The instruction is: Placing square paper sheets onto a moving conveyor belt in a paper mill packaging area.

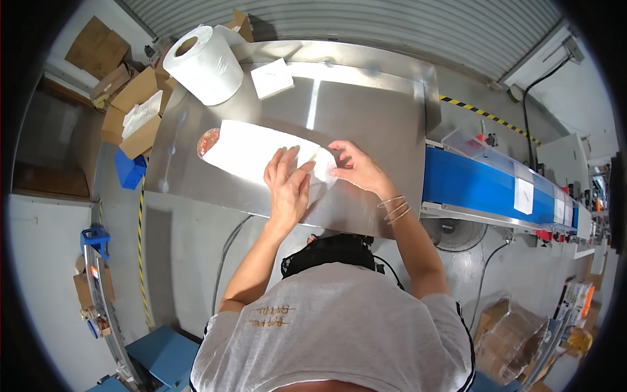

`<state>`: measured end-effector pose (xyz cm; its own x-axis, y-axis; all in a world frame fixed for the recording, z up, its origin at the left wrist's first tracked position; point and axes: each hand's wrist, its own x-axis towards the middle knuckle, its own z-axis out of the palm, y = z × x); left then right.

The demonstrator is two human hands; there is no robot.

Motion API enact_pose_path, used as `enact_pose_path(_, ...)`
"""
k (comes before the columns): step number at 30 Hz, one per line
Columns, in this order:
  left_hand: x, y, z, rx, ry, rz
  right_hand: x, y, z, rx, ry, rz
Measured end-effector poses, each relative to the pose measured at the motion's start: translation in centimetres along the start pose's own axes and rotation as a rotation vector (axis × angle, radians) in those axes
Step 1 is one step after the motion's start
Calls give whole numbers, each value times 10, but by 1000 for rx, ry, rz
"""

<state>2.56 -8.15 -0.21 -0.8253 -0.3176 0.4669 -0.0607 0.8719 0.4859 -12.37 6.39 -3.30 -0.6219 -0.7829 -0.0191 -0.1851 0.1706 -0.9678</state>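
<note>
A long white sheet (255,149), looking like paper or thin film, lies slantwise on the steel table. From its left end pokes out a rounded, red-and-pale mottled piece (208,143); the sheet hides the rest of it. My left hand (287,186) rests its spread fingertips on the right part of the sheet. At the sheet's right end, my right hand (359,170) has its thumb and fingers curled about the loose white edge. Whether anything lies under the sheet between my hands is hidden.
A big white roll (208,68) and a small white stack (272,78) stand at the back left of the steel table (385,111). A blue conveyor belt (470,179) adjoins on the right. Open cardboard boxes (134,117) and a blue bin (129,170) are beyond the left edge.
</note>
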Motion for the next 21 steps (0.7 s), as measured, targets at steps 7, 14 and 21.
enact_pose_path(7, 2, 5, -5, -15, -7, 15, 0, 16, -3, -110, -85, -224)
enact_pose_path(14, 3, -12, -6, 128, 39, -42, -55, 53, -50, -109, 395, 116)
enact_pose_path(21, 5, -10, -1, 77, 59, -8, -149, 131, -219, -666, 871, 638)
